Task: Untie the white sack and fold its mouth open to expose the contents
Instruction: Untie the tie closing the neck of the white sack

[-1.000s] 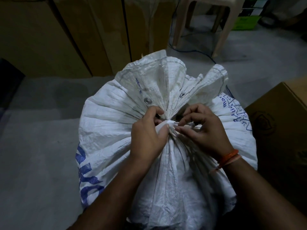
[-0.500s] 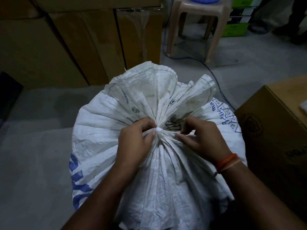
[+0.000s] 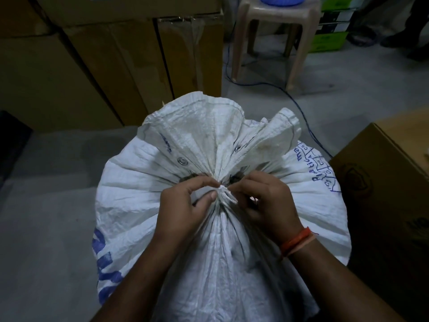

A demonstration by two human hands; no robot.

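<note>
Two hands work the knot (image 3: 224, 190) at the neck of the white sack (image 3: 144, 205), which stands on the grey floor (image 3: 46, 228) right under the camera, mouth still gathered and tied. Sack is woven plastic, blue print down its left side and on its right shoulder, two metal eyelets (image 3: 183, 161) in the ruffled mouth above the tie. Left hand (image 3: 183, 210): thumb and forefinger curled in, pinching the bunched neck just left of the knot. Right hand (image 3: 267, 203): fingers curled, pinching the white tie strands at the knot's right side; orange wristband (image 3: 296, 241) on that wrist. Hands nearly touch at the knot.

Versus half a second ago: grip spots about the same, right fingertips sit closer to the knot, a bit more of the white tie end shows between the hands. Mouth no looser, folds unchanged. Camera tilted up a little, so the sack sits lower in view and more of the background shows.

Around it: stacked cardboard boxes (image 3: 92, 66) behind-left, another cardboard box (image 3: 383, 182) just beside the sack on the right. Beige plastic stool (image 3: 274, 31) farther back with a blue object (image 3: 282, 0) on top, blue cable (image 3: 301, 112) running across the floor under it toward the right box. Green carton (image 3: 327, 40) behind the stool; someone's legs, dim, top right corner.
</note>
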